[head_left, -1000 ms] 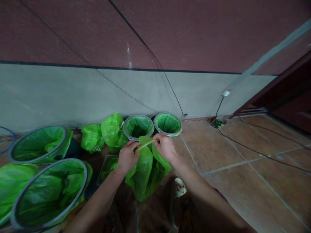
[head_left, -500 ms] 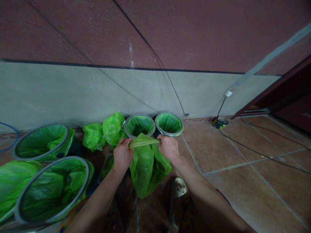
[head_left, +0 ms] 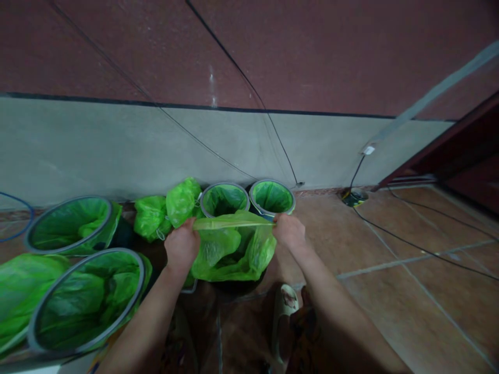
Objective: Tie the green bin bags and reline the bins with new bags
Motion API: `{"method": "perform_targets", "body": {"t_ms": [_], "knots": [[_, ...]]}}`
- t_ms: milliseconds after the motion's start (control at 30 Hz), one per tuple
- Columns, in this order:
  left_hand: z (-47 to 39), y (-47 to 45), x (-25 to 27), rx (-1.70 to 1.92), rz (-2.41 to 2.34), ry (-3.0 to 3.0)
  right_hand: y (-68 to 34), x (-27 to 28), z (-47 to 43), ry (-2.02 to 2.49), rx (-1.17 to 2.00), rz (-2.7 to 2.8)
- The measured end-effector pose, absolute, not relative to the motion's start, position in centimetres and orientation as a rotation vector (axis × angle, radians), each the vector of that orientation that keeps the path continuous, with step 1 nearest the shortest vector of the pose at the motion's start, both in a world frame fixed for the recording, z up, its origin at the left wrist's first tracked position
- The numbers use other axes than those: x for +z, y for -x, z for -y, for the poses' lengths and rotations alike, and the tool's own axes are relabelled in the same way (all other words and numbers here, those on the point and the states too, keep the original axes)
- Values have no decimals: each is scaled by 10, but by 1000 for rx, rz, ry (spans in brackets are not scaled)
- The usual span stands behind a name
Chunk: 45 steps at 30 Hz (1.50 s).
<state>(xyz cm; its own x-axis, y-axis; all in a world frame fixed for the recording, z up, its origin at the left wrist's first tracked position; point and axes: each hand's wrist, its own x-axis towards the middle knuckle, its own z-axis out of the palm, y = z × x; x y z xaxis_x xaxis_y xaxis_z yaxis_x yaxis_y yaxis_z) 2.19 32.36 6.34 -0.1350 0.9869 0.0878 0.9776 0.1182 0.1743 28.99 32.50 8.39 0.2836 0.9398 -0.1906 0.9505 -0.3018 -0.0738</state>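
Observation:
A thin green plastic bag [head_left: 234, 249] is stretched between my two hands, its far edge pulled into a taut band. My left hand [head_left: 182, 243] is closed on the left end of that edge. At the other end my right hand [head_left: 289, 231] grips the bag the same way. The mouth of the bag gapes toward me. Under it a dark round shape shows on the floor, mostly covered by the bag. Just beyond my hands stand two lined bins, a left one [head_left: 225, 185] and a right one [head_left: 272, 214], both with grey rims and green liners.
Larger green-lined bins [head_left: 137, 291] stand at the left. Two filled green bags [head_left: 182, 203] lean by the wall. A blue hose [head_left: 29, 215] is at far left. A black cable [head_left: 413, 241] crosses the tiles [head_left: 390, 306] on the right, beside a small dark container [head_left: 354, 197].
My hands have moved apart, pulling the bag's edge wider. The bag, which hung down in folds, has lifted and spread, and its mouth now shows.

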Motion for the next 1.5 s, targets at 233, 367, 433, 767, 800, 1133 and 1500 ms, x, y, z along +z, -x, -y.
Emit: {"method": "perform_targets", "body": {"t_ms": [233,367,433,767,800,1133,1500], "knots": [[-314,-43,59,319,-2197,-2182,-256,83,-305,-2291,-226,-2116],[-308,-60,59,296,-2109,-2247,-226,80,-291,-2106,-108,-2464],[-305,-66,60,291,-2057,-2272,-216,78,-288,-2068,-110,-2535],[-310,-56,53,450,-1985,-2143,-227,75,-303,-2159,-156,-2502],[-313,-53,51,534,-1961,-2091,-229,75,-305,-2179,-163,-2492],[-317,-39,61,826,-1332,-1506,-249,83,-319,-2511,-230,-2140],[-307,-19,86,504,-787,-1230,-277,85,-330,-2689,-222,-2009]]}}
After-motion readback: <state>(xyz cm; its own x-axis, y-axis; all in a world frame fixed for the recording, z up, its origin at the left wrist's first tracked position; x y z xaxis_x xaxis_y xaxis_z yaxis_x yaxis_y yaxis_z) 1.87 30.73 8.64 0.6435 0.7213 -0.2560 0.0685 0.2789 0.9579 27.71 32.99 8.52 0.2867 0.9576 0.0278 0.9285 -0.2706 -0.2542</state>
